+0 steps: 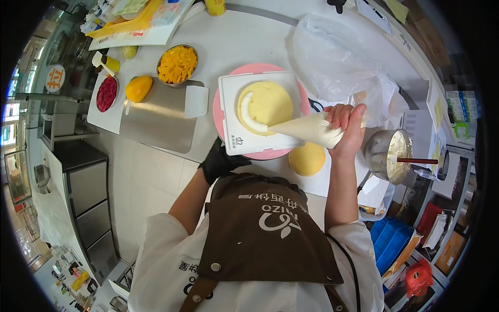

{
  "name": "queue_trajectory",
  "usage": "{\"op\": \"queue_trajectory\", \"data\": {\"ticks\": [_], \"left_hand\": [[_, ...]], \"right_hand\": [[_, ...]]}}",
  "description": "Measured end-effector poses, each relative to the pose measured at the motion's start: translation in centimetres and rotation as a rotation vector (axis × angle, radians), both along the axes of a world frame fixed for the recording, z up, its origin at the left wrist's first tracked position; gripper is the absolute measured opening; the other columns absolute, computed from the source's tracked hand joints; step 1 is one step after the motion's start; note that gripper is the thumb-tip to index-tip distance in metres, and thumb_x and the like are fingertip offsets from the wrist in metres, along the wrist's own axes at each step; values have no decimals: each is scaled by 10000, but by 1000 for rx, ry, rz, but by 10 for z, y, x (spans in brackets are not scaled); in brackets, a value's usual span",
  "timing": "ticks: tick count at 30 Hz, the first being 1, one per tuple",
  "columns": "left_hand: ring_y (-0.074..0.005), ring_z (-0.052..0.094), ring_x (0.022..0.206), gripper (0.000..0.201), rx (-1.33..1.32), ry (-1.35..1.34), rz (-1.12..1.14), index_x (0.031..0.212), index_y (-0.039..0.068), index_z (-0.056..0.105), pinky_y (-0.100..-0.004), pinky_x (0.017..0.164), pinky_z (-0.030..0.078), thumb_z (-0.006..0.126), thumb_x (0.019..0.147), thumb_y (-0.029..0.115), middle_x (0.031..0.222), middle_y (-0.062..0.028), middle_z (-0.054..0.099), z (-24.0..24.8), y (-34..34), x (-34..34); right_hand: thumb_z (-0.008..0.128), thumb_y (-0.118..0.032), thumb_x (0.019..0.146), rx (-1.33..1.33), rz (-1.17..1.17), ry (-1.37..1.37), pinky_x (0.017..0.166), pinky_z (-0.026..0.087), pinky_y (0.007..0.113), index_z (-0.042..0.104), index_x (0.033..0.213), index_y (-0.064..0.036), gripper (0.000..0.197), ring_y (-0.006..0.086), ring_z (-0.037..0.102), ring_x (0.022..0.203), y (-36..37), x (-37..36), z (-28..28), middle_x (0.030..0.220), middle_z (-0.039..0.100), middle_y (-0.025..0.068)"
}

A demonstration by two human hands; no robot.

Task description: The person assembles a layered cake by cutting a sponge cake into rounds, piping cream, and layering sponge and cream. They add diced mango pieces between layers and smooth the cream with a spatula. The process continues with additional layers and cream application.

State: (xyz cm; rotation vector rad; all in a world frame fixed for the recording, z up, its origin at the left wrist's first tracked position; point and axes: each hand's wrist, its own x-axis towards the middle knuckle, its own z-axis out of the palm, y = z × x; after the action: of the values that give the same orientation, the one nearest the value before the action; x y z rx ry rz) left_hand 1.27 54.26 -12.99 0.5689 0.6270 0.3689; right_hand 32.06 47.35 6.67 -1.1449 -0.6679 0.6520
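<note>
From the head view, the right hand (347, 125) has its fingers squeezed tight around a piping bag (306, 130), its tip on the yellow cake round (266, 104). The gloved left hand (218, 162), fingers curled, touches the white board (228, 104). Squeezing too hard could make the cream line (248, 115) blob.

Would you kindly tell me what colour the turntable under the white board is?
Pink; the turntable shows best in the head view.
</note>
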Motion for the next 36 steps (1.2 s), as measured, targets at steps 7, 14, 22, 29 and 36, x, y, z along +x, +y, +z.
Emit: {"op": "queue_trajectory", "data": {"ticks": [7, 14, 22, 29, 36], "left_hand": [[-285, 565, 1342, 914, -445, -236, 372, 1483, -9, 480, -461, 1181, 384, 485, 962, 741, 1438, -143, 612, 18, 60, -18], [-343, 439, 1454, 974, -483, -276, 310, 1524, -55, 399, -480, 1229, 324, 479, 965, 739, 1539, -195, 497, 6, 37, -17], [-339, 432, 1457, 961, -606, -273, 218, 1547, -22, 380, -486, 1243, 291, 446, 972, 746, 1555, -180, 481, 6, 14, -6], [-335, 426, 1460, 951, -649, -287, 177, 1567, 7, 363, -491, 1255, 263, 418, 979, 752, 1569, -167, 467, 17, 14, -2], [-356, 463, 1424, 1029, -552, -207, 198, 1532, -67, 359, -515, 1211, 350, 447, 954, 780, 1546, -225, 465, 16, 44, -16]], "right_hand": [[384, -510, 1110, -6, -29, 13, 793, 474, 396, 385, 598, -123, 642, 179, 473, 617, -5, 5, 1, 585, 441, 35], [431, -514, 1097, -33, -88, 1, 715, 457, 372, 379, 587, -123, 645, 168, 438, 568, -5, 10, 5, 565, 429, 33], [476, -487, 1092, -55, -131, -29, 637, 425, 336, 399, 655, -130, 570, 134, 391, 540, -7, 21, 6, 563, 379, -6], [537, -468, 1078, -84, -209, -16, 635, 423, 342, 402, 683, -132, 535, 131, 387, 549, 4, 33, 14, 587, 374, -15], [401, -588, 1062, 266, -60, -106, 1048, 374, 525, 629, 1061, -110, 530, 321, 508, 1098, -14, 84, 108, 1071, 549, 112]]}}
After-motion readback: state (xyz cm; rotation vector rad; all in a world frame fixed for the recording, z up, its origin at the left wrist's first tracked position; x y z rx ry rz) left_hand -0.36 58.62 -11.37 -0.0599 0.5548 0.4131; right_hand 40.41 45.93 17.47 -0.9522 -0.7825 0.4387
